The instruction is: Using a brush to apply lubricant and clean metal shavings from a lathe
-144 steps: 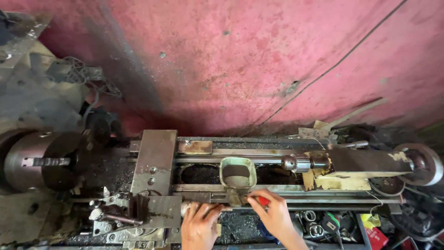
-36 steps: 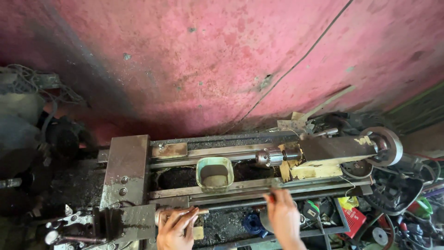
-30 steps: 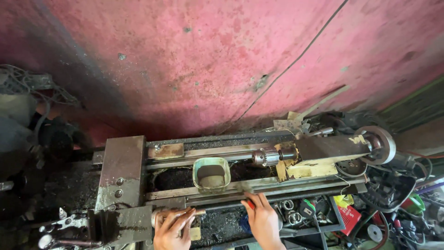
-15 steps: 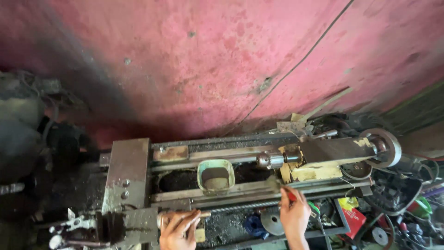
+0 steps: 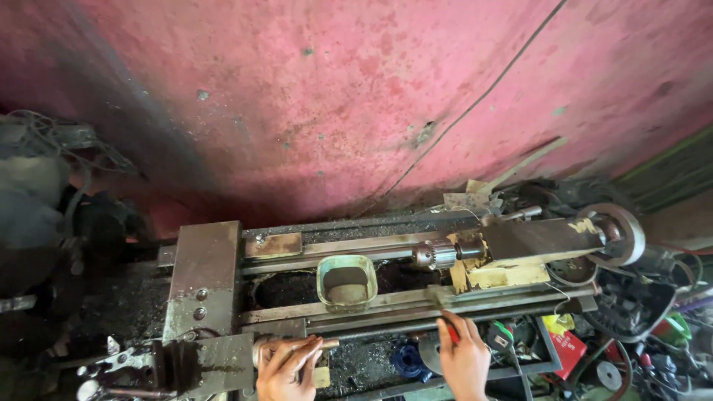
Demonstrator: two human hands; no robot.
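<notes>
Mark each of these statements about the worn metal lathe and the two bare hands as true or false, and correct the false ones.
1. The left hand rests on a metal handle at the front of the grey lathe carriage. True.
2. The right hand holds a thin red tool by the front rail of the lathe bed. True.
3. The green-rimmed squarish container hangs on the wall. False: it sits in the lathe bed between the rails.
4. The wall behind the lathe is blue. False: it is pinkish red.
5. The silver drill chuck points toward the container. True.
</notes>
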